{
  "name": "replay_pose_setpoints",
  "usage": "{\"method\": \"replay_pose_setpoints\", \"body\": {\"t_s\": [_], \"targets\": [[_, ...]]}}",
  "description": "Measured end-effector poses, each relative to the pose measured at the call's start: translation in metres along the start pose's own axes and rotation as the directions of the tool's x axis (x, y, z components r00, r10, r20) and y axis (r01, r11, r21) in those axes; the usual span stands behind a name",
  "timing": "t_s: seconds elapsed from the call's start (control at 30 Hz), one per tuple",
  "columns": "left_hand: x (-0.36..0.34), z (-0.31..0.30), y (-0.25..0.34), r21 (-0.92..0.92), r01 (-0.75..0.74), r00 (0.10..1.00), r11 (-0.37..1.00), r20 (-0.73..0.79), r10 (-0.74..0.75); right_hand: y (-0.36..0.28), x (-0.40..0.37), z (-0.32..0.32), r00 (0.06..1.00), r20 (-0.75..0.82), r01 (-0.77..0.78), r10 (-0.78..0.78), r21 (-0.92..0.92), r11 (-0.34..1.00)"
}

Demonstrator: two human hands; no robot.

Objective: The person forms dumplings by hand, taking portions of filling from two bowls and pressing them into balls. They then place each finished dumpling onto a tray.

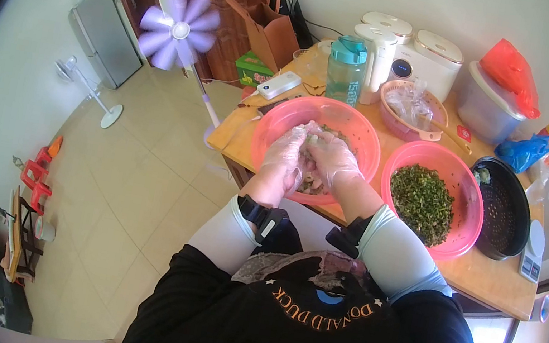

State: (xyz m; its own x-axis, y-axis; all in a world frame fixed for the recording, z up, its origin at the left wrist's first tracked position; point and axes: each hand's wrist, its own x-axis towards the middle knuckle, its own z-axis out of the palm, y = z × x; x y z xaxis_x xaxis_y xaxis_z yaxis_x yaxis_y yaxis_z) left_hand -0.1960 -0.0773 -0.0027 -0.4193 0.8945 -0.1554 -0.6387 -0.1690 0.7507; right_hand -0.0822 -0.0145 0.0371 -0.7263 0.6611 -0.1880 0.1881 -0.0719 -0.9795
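Observation:
Both my hands wear thin clear plastic gloves and meet inside a pink basin [272, 114]. In the basin lies a pale, lumpy food mixture [314, 184] with darker bits. My left hand [285, 151] curls in from the left, and my right hand [335, 156] curls in from the right. Their closed fingers come together around some of the pale mixture, and most fingertips are hidden. Just right of them stands a second pink basin [475, 198] holding chopped greens [421, 203].
Behind the basins stand a teal water bottle [346, 71], white appliances [430, 63] and a pink colander [413, 126] with plastic bags. A black perforated pan [500, 209] and a kitchen scale [533, 251] sit at the right. A purple fan [180, 30] stands beyond the table's left side.

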Motion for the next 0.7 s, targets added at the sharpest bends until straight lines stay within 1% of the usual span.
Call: {"method": "replay_pose_setpoints", "body": {"t_s": [0.03,0.17,0.27,0.33,0.37,0.43,0.47,0.53,0.57,0.63,0.67,0.7], "targets": [[0.003,-0.003,-0.003,0.057,-0.018,0.999,0.998,-0.032,0.020,0.007,0.006,-0.001,1.000,0.006,0.010,-0.010,-0.023,1.000],[-0.001,0.003,-0.002,0.041,-0.024,0.999,0.999,-0.020,0.025,0.009,0.008,0.001,0.999,-0.016,0.045,-0.046,-0.028,0.999],[-0.001,0.002,-0.003,0.034,-0.051,0.998,0.998,-0.028,0.052,-0.001,-0.003,0.001,0.999,-0.051,0.009,-0.012,-0.064,0.998],[-0.001,-0.001,-0.001,0.040,-0.034,0.999,0.999,0.019,0.033,-0.004,-0.011,0.001,0.999,-0.022,0.047,-0.045,0.117,0.992],[0.000,-0.002,-0.001,0.040,-0.034,0.999,0.999,0.020,0.033,-0.004,-0.010,0.000,0.999,-0.023,0.047,-0.045,0.117,0.992],[0.002,-0.004,0.000,-0.030,0.007,0.999,1.000,0.039,-0.005,-0.005,-0.008,-0.001,0.999,-0.031,-0.017,0.020,0.075,0.997],[0.002,-0.004,0.000,-0.030,0.008,0.999,1.000,0.038,-0.006,-0.008,-0.010,-0.002,0.999,-0.030,-0.019,0.021,0.076,0.997],[0.002,-0.004,-0.001,0.074,-0.005,1.000,0.997,-0.022,0.006,-0.016,-0.014,-0.004,0.998,-0.017,-0.066,0.066,-0.033,0.997],[0.001,-0.002,0.000,0.075,-0.004,1.000,0.997,-0.022,0.005,-0.014,-0.013,-0.003,0.998,-0.017,-0.067,0.067,-0.032,0.997],[-0.004,0.004,0.004,0.172,-0.004,0.998,0.985,-0.057,0.014,-0.007,-0.008,-0.001,0.998,-0.048,-0.043,0.040,-0.070,0.997],[-0.003,0.004,0.003,0.173,-0.003,0.998,0.985,-0.056,0.013,-0.002,-0.004,-0.001,0.998,-0.050,-0.043,0.040,-0.068,0.997],[-0.003,0.004,0.001,0.137,-0.033,0.998,0.990,-0.048,0.040,0.003,-0.001,-0.001,0.999,-0.048,-0.021,0.018,-0.058,0.998]]}}
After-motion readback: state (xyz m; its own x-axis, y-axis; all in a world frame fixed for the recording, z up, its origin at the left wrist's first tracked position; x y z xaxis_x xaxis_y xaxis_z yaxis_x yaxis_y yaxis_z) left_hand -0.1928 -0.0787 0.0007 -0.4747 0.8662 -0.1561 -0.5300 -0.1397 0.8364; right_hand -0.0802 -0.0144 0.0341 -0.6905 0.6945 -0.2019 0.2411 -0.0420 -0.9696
